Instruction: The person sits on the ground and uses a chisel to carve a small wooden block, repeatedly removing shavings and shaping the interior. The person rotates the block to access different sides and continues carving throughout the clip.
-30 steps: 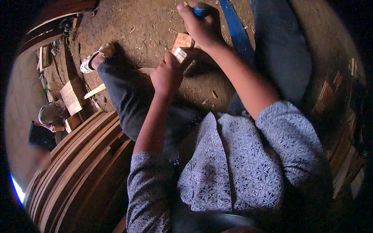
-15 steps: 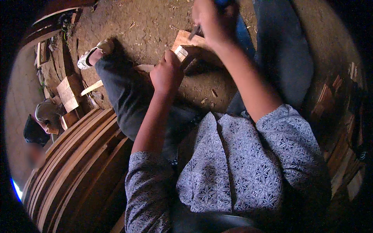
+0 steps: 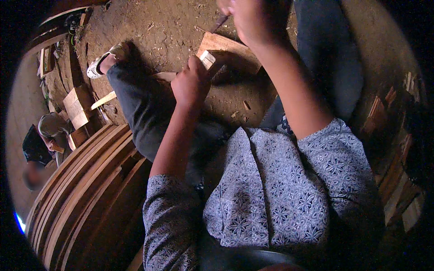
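Note:
My left hand (image 3: pixel 192 83) is closed around a narrow piece of wood (image 3: pixel 208 59), whose pale end sticks out above the fist. Just beyond lies a larger wooden block (image 3: pixel 228 47) with a light, smooth top face; the narrow piece is against its near side or close to it, I cannot tell which. At the top edge my right hand (image 3: pixel 260 22), slightly blurred, grips a tool with a dark, narrow metal blade (image 3: pixel 220 22). That blade hangs over the far left corner of the block. The tool's handle is hidden by the hand, so its kind is unclear.
Long curved-looking boards (image 3: pixel 86 176) are stacked at lower left. Beyond them another person (image 3: pixel 40 144) sits near offcuts and a wooden block (image 3: pixel 76 107). Broken wood scraps (image 3: pixel 377 110) lie at right. Shavings dot the earthen floor (image 3: pixel 149 36). My trousered leg (image 3: pixel 135 108) stretches left.
My right hand has risen toward the top edge, lifting the blade off the block's top. My left hand and its piece of wood have shifted only slightly.

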Action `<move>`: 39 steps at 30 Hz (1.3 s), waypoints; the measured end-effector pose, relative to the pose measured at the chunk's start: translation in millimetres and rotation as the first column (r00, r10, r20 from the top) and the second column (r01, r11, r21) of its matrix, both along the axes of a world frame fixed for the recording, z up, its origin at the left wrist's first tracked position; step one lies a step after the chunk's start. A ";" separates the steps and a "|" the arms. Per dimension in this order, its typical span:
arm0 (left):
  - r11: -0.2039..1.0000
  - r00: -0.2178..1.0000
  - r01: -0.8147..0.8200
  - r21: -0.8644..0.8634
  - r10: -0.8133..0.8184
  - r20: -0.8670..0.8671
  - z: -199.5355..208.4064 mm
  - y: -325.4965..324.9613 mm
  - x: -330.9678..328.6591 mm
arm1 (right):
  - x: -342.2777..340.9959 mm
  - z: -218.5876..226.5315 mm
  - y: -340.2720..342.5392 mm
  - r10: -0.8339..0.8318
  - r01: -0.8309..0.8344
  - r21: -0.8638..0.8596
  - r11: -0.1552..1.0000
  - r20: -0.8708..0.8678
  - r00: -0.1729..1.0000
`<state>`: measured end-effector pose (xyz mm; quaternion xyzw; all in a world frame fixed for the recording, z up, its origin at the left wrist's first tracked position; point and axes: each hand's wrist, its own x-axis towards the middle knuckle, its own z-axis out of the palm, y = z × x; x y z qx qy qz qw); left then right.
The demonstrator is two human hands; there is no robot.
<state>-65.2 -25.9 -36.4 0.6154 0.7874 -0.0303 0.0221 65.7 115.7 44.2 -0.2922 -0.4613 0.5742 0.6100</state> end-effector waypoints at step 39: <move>1.000 0.998 0.028 0.004 -0.028 0.059 -1.3 5.8 2.8 | -24.3 -44.6 6.3 0.033 0.101 -0.189 0.977 0.597 0.802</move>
